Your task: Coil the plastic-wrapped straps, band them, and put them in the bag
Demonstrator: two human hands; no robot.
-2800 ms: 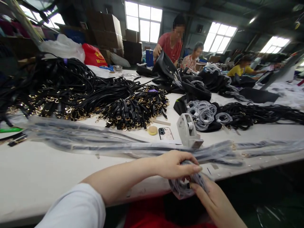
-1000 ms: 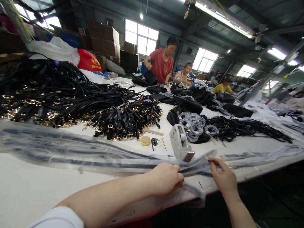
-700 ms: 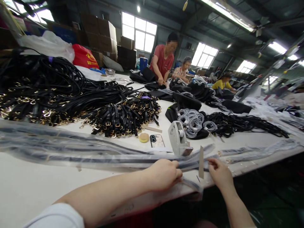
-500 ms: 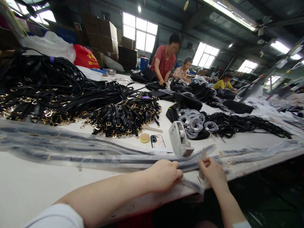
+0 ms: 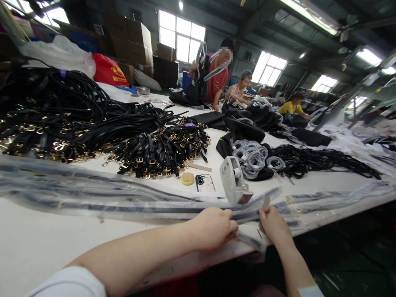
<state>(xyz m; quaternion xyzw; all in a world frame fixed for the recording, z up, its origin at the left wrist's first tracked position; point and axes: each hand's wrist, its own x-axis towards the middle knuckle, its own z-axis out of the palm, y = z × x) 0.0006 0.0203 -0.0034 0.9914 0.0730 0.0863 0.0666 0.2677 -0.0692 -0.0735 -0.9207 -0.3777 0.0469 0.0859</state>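
Note:
Long black straps in clear plastic sleeves (image 5: 123, 206) lie across the near part of the white table (image 5: 37, 243). My left hand (image 5: 215, 227) is closed, pressing down on one sleeved strap near the table edge. My right hand (image 5: 274, 222) sits just to its right on the same strap, pinching a short strip of tape (image 5: 265, 202) that stands up from its fingers. A grey tape dispenser (image 5: 233, 181) stands directly behind both hands.
A phone (image 5: 206, 182) and a small yellow tape roll (image 5: 187, 178) lie beside the dispenser. Piles of black buckled straps (image 5: 161, 150) and coiled wrapped straps (image 5: 253, 156) fill the table behind. Several other people (image 5: 216, 74) work at the far end.
My right hand pulled a strip of tape from the dispenser and brought it left and down onto the sleeved strap. My left hand stayed put. The far person lifted a black bag.

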